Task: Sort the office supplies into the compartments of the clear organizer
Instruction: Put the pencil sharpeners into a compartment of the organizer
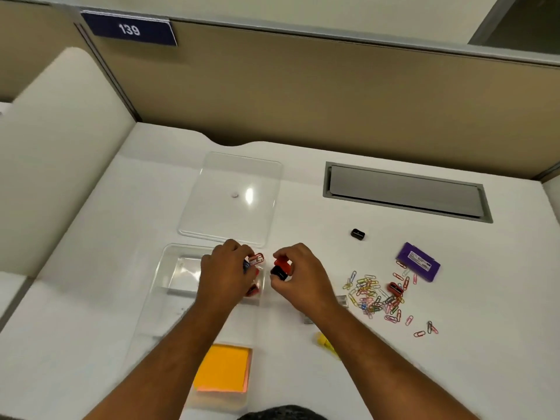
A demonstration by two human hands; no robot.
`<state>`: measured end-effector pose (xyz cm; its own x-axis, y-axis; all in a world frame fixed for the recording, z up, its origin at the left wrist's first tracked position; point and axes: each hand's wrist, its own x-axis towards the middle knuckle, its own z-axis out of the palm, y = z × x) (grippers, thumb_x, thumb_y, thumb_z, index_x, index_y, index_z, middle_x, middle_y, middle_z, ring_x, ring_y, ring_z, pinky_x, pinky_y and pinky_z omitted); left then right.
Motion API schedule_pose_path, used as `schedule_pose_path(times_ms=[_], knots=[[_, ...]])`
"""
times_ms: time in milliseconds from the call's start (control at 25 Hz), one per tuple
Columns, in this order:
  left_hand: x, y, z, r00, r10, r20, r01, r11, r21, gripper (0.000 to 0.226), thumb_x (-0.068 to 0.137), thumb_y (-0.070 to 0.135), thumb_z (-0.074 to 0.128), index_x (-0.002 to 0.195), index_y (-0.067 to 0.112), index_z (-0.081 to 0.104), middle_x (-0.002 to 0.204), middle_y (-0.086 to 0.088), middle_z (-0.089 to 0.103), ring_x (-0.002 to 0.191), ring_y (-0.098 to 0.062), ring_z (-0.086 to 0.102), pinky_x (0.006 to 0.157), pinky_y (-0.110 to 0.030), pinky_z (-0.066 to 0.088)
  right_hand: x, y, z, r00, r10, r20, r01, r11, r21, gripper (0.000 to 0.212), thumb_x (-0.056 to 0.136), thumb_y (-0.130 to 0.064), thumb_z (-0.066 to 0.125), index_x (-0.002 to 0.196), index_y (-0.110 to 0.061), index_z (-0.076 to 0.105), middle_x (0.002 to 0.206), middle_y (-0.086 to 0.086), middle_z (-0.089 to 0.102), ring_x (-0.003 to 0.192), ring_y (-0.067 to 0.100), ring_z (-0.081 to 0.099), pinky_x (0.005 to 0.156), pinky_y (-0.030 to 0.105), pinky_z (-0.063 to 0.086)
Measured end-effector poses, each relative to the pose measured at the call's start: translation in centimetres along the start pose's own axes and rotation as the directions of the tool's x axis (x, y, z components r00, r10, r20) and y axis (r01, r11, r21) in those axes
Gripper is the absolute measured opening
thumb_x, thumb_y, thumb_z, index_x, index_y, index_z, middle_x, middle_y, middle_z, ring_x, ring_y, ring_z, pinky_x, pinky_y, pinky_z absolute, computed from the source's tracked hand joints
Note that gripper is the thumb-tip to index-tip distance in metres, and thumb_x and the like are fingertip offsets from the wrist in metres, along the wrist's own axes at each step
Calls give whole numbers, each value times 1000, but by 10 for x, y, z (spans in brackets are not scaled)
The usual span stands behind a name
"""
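1. Two loads: my left hand [228,268] pinches paper clips [256,259] over the clear organizer [169,268]; my right hand [298,272] grips two sharpeners [281,268] beside its wall.
2. Risk: clips could spill into the wrong compartment.
3. Loose clip pile [374,297] lies well apart.

Light was even and bright, from overhead as far as I could judge. One hot glare spot sat on the clear lid [233,195]. Shadows on the white table [303,189] were faint and soft. I noted wide-angle bowing along the partition top [333,33]. The picture was soft overall; the paper clips [374,295] smeared, and the forearms blurred near the bottom edge.
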<state>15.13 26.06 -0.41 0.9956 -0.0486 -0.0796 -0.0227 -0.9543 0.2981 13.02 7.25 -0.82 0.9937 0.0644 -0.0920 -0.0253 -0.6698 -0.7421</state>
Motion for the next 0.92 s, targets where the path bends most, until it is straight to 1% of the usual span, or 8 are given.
schedule_pose_path(times_ms=[80,160,240,320,440,640,800,920], knots=[[-11,-28,-4,998,-65,5,65,996,69,29,86,48,70,111,33,70,109,7,66,100,-17,60,87,-39,48,2,-17,22,994,-50,97,56,997,-56,42,80,-37,77,120,-31,67,117,-11,59,99,8,60,86,25,55],[-16,-45,-4,998,-60,12,58,994,92,27,86,49,69,109,34,71,109,8,67,102,-17,60,87,-40,45,3,-29,42,984,-72,160,89,991,-102,42,80,-38,78,120,-30,67,117,-9,60,100,11,61,85,28,56],[-16,-55,-3,999,-42,31,39,995,95,28,86,50,70,109,34,71,111,7,68,103,-18,60,86,-41,45,4,-35,56,976,-87,197,122,978,-168,39,81,-34,77,118,-29,66,116,-8,60,101,15,62,83,31,57],[-15,-59,-2,998,-30,49,26,995,96,38,83,52,72,116,34,69,118,7,67,108,-18,60,90,-42,46,4,-35,63,976,-84,201,126,971,-204,45,83,-35,77,126,-29,64,124,-6,60,108,18,62,87,33,56],[-13,-53,-1,999,-27,33,24,997,76,46,81,51,74,122,31,66,121,7,66,112,-19,59,92,-43,46,1,-28,58,990,-61,125,82,982,-171,54,85,-41,77,135,-30,59,133,-8,57,114,14,60,90,33,56],[-5,-15,2,995,102,5,-102,995,16,34,82,40,71,114,30,67,116,9,63,108,-20,59,85,-41,44,-13,10,20,999,11,-40,-17,989,-150,43,87,-37,72,127,-34,60,127,-14,55,102,10,64,82,30,57],[21,40,11,970,237,61,-235,971,-37,39,86,40,70,123,30,63,129,7,58,116,-19,54,93,-40,44,-12,51,-24,970,182,-162,-199,975,-95,37,90,-29,73,124,-34,62,126,-13,58,105,12,65,86,33,59],[42,99,40,932,343,120,-331,937,-111,41,87,37,69,127,27,61,132,6,55,119,-19,51,91,-36,45,-16,100,-65,921,302,-246,-333,938,-95,36,90,-24,76,124,-30,64,125,-9,62,108,14,65,91,32,57]])
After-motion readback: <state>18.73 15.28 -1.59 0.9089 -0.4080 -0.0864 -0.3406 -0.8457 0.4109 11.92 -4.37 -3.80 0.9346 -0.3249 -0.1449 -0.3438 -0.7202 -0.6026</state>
